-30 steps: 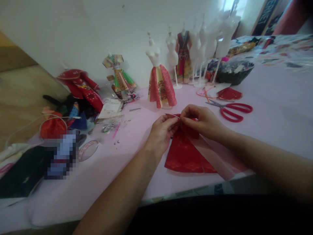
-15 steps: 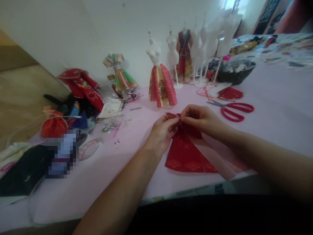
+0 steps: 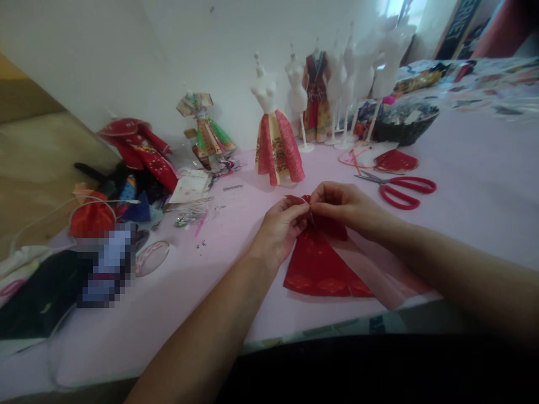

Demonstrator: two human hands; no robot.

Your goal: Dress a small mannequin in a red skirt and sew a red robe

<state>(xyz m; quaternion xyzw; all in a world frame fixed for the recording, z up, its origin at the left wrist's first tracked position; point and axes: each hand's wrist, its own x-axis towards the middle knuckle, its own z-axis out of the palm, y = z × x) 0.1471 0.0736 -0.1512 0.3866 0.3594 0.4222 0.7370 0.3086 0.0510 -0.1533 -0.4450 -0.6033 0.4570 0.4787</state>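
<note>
Carefully, our left hand and right hand pinch the gathered top of a red skirt, keeping its folds together as the hem fans across the pink table; scissors lie at two o'clock.

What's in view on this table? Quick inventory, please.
red flared miniature skirt: one, red, under both hands
white dress forms: several, white, along the wall
panelled miniature skirt: one, red and cream, on the front dress form
steel scissors with red handles: one pair, red, right of the hands
woven basket: one, dark, far right
embroidered miniature robe: one, red, far left
left hand: one, bare, pinching the skirt top
right hand: one, bare, pinching the skirt top
</note>
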